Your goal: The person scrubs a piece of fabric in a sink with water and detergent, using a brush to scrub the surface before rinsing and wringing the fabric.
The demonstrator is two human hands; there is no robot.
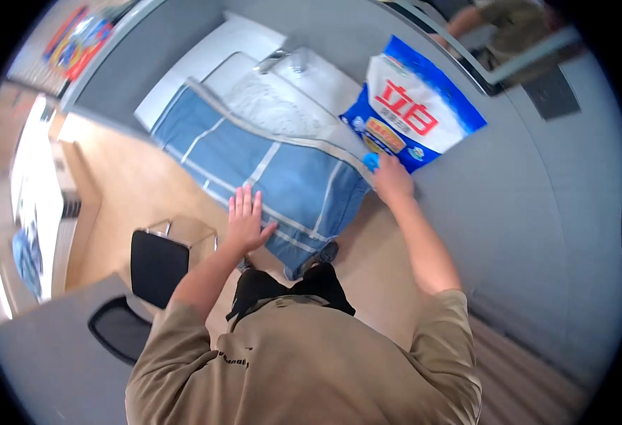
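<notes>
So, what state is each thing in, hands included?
Blue cloth: spread out, draped over the sink's near edge, hanging down.
Sink: whitish, rippled contents.
Tap: running or off, cannot tell.
Blue-and-white bag: full-looking; opening unclear.
Left hand: open, on the cloth.
Right hand: closed on a small blue object.

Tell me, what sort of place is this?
Probably an indoor washing area: a white sink with a metal faucet, a blue cloth along its near edge, and a large bag beside it.
</notes>
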